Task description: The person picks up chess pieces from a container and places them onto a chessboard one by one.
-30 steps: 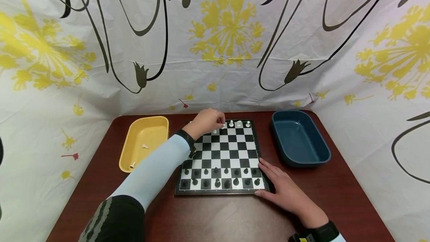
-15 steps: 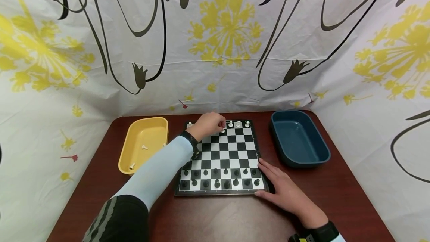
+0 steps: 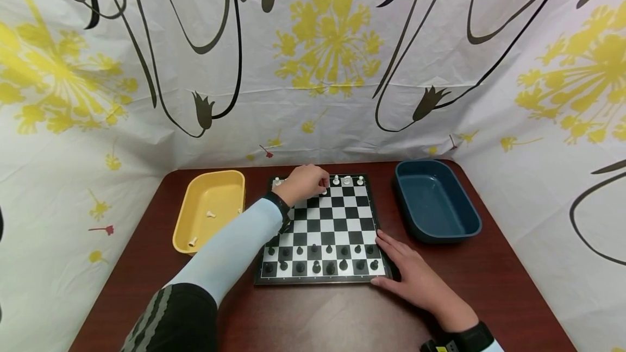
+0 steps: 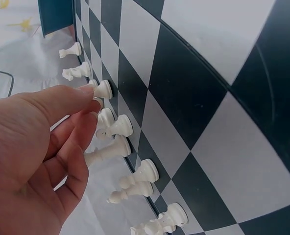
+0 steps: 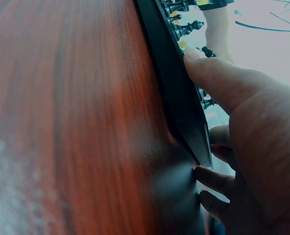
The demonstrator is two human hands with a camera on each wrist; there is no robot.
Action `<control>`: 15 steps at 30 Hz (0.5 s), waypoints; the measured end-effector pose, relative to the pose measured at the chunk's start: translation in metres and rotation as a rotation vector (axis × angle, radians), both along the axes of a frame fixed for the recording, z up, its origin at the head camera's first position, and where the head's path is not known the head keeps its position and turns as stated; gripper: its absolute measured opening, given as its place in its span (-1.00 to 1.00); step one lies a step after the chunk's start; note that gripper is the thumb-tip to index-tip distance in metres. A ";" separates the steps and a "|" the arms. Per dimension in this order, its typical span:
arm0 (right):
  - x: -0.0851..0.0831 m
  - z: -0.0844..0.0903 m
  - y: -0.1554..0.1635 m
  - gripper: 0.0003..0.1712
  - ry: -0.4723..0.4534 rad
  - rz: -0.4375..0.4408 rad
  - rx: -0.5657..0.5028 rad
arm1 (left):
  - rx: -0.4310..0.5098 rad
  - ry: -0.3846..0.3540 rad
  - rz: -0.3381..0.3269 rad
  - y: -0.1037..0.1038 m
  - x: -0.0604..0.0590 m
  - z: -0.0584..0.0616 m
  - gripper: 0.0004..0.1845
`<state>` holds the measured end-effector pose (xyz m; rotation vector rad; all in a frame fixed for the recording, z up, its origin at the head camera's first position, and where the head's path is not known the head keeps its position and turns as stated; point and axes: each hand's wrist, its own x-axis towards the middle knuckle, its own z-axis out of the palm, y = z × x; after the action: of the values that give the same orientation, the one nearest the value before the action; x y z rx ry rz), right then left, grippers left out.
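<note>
- Left hand [image 3: 304, 183]: thumb and forefinger pinch a small white plastic-looking chess pawn [image 4: 104, 89] by its upper part; remaining fingers bend in behind.
- That pawn: upright, base at the board surface, second row from far edge, near the middle across. Whether its base fully touches, cannot tell.
- Around these fingers: more white chess pieces [image 4: 114, 126] standing at the far side; three upright in the far row, right of the hand.
- Right hand [image 3: 408, 273]: fingers fairly straight along the right edge, thumb set apart at the near edge, touching the board's near right corner.
- Board: flat black-and-white chequered chessboard [image 3: 326, 225], black rim. Two rows of glossy black chess pieces [image 3: 330, 268] upright along its near side.
- Left of board: shallow yellow rectangular tray [image 3: 215, 192], a few white pieces [image 3: 211, 214] inside, two clearly lying down; forearm in a pale blue sleeve [image 3: 233, 243] hides part.
- Right of board, apart: deep dark-blue rectangular tub [image 3: 432, 208].
- Beneath all: red-brown wood-grain table [image 3: 303, 322].
- Beyond: white cloth [image 3: 337, 118] printed with yellow and dark flowers.
</note>
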<state>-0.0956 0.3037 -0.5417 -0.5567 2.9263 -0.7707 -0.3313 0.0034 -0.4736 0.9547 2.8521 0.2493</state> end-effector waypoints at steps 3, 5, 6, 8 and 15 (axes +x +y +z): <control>0.000 0.000 0.000 0.13 0.000 0.000 -0.002 | 0.001 -0.004 0.005 0.000 0.000 0.000 -0.91; 0.000 0.000 0.000 0.13 0.000 -0.001 -0.003 | 0.007 -0.011 0.007 -0.001 0.001 0.002 -0.90; 0.000 0.000 0.000 0.13 0.000 -0.001 -0.003 | 0.011 -0.014 0.007 -0.002 0.001 0.002 -0.91; 0.000 0.000 0.000 0.13 0.000 -0.001 -0.003 | 0.022 -0.024 0.010 -0.003 0.002 0.004 -0.91; -0.001 -0.003 0.001 0.13 0.007 0.000 0.000 | 0.077 -0.021 0.030 -0.018 0.005 0.013 -0.95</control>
<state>-0.0964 0.3046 -0.5443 -0.5610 2.9330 -0.7706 -0.3265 -0.0151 -0.4604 0.9173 2.8584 0.3725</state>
